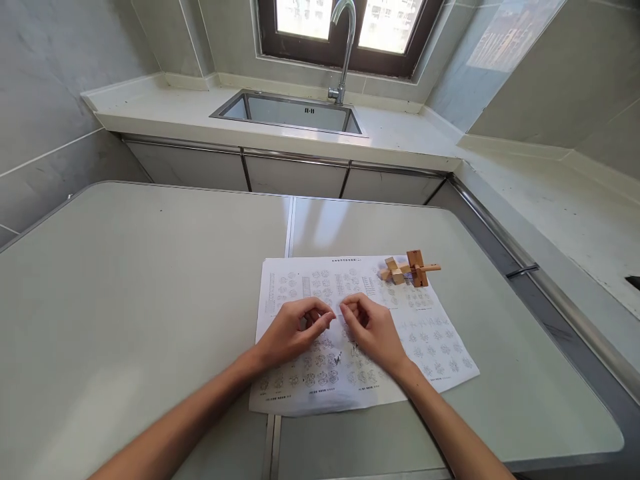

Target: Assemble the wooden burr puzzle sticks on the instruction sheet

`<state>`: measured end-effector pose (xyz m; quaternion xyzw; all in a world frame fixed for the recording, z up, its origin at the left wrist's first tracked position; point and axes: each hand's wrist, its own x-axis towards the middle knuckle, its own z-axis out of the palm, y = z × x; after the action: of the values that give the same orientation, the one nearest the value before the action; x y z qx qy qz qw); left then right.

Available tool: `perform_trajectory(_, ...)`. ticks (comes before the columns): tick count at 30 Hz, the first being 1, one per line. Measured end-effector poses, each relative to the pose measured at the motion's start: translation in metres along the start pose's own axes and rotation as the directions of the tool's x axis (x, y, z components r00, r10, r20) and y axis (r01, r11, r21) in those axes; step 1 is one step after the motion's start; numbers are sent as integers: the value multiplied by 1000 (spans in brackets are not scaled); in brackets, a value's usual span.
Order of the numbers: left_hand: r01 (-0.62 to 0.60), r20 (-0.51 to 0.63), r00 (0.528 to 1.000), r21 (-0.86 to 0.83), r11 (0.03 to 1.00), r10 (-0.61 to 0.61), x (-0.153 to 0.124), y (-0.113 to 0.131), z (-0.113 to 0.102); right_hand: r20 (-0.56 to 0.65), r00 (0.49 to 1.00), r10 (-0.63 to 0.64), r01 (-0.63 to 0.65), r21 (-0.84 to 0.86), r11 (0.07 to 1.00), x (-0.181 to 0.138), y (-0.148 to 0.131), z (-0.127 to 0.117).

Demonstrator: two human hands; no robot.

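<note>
On the counter point(150, 280) lies a printed sheet point(430, 333); both hands rest upon it, left hand point(293, 330) and right hand point(375, 330), fingers curled, fingertips nearly meeting; whether either grip holds something, I cannot tell; wooden puzzle pieces point(407, 269) sit at the sheet's far right corner, apart from the hands.

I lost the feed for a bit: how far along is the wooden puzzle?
Partly built, it seems: a few wooden pieces sit interlocked at the far right corner of the instruction sheet, one rod sticking out. In hand: both the left hand and right hand rest curled on the sheet, fingers nearly meeting, apart from the pieces; whether they hold anything I cannot tell. Left: the cluster looks unfinished.
</note>
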<state>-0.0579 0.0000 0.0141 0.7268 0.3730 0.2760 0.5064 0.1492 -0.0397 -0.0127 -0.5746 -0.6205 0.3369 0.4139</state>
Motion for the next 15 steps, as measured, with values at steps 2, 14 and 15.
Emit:
perform_trajectory(2, -6, 5, 1000, -3, 1000, 6, 0, -1, 0, 45, 996, -72, 75, -89, 993, -1, 0, 1)
perform_trajectory(14, -18, 18, 1000, -12, 1000, 18, -1, -3, 0, 79, 988, -136, 147, -162, 976, -4, 3, 1)
perform_trajectory(15, -18, 16, 1000, -12, 1000, 18, -1, -3, 0, 78, 987, -139, 150, -162, 975, -4, 2, 1)
